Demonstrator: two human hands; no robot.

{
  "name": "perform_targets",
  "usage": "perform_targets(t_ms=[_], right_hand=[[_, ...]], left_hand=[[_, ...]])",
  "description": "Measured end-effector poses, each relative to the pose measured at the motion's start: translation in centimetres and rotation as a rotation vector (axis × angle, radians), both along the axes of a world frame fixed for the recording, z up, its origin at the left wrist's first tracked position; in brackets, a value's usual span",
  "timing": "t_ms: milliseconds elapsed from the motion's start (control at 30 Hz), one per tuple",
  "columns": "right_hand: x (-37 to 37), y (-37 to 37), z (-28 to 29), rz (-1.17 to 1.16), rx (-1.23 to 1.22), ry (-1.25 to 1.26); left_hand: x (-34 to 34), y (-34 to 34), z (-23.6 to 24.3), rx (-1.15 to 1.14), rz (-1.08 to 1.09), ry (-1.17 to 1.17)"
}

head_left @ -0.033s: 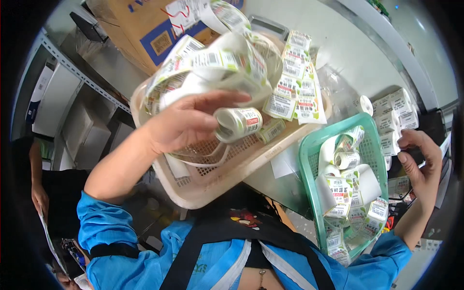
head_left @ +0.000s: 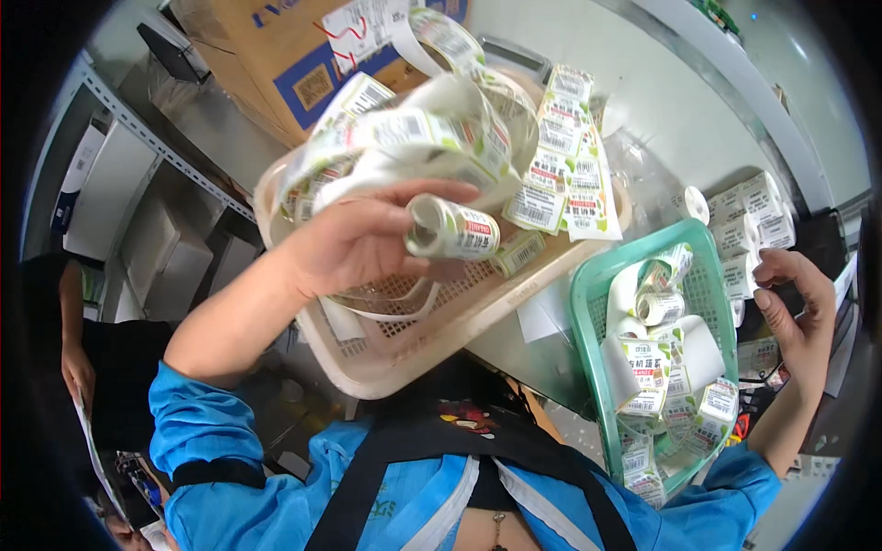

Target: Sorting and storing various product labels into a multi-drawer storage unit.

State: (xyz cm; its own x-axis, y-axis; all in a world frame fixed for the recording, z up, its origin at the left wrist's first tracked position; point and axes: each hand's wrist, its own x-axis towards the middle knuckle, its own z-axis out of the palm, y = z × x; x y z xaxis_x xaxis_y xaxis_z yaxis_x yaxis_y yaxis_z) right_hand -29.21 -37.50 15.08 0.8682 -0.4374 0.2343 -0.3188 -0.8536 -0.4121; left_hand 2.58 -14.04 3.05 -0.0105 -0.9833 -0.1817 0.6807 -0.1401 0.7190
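My left hand (head_left: 354,241) curls around a small roll of printed labels (head_left: 464,230), with fingers above and below it. It is over a pale pink plastic basket (head_left: 367,376), heaped with loose, looping label strips (head_left: 413,138). My right hand (head_left: 801,298) is closed in a pinch at the edge of a white label strip (head_left: 737,266), beyond a green basket's right side; the exact contact is small. The green basket (head_left: 581,317) holds a small label roll (head_left: 660,307) and several loose label strips (head_left: 648,363).
A cardboard box (head_left: 248,78) stands behind the pink basket. Several white label rolls (head_left: 758,202) are stacked at the right, near a clear plastic bag (head_left: 634,170). Metal shelving (head_left: 156,138) rises at the left. Another person's hand (head_left: 78,372) holds a sheet at the far left.
My left hand's fingers have closed further around the label roll, and the roll has turned slightly. The right hand stays almost where it was. The whole view has shifted a little.
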Motion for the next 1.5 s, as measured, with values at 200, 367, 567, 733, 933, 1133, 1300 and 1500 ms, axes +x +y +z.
perform_targets(t_ms=[200, 367, 567, 733, 933, 1133, 1300, 1500], right_hand=[[-0.8, 2.2, -0.2, -0.067, 0.068, -0.112], [0.3, 6.6, 0.6, -0.171, 0.026, -0.106], [0.6, 12.0, -0.5, -0.299, -0.013, -0.163], [1.4, 17.1, -2.9, -0.341, 0.093, -0.064], [-0.4, 21.9, -6.3, -0.468, 0.208, -0.106], [-8.5, 24.6, -8.7, -0.864, 0.02, -0.333], [-19.9, 22.5, -14.1, -1.206, 0.003, -0.584], [-21.5, 20.7, -18.3, -1.155, 0.83, -0.799]], left_hand=[[0.2, 0.2, -0.5, -0.001, -0.091, 0.224], [0.9, 0.3, -0.3, -0.101, -0.275, 0.28], [2.1, -1.0, -0.1, -0.539, -0.39, -0.195], [1.7, -0.7, 1.0, -0.785, -0.408, -0.478], [0.6, -0.7, 3.0, -1.012, -0.355, -0.93], [-1.4, 0.0, 4.6, -1.244, -0.299, -1.112], [-3.8, -0.2, 4.8, -1.25, -0.277, -1.161], [-1.9, -0.9, 3.6, -0.862, -0.123, -1.794]])
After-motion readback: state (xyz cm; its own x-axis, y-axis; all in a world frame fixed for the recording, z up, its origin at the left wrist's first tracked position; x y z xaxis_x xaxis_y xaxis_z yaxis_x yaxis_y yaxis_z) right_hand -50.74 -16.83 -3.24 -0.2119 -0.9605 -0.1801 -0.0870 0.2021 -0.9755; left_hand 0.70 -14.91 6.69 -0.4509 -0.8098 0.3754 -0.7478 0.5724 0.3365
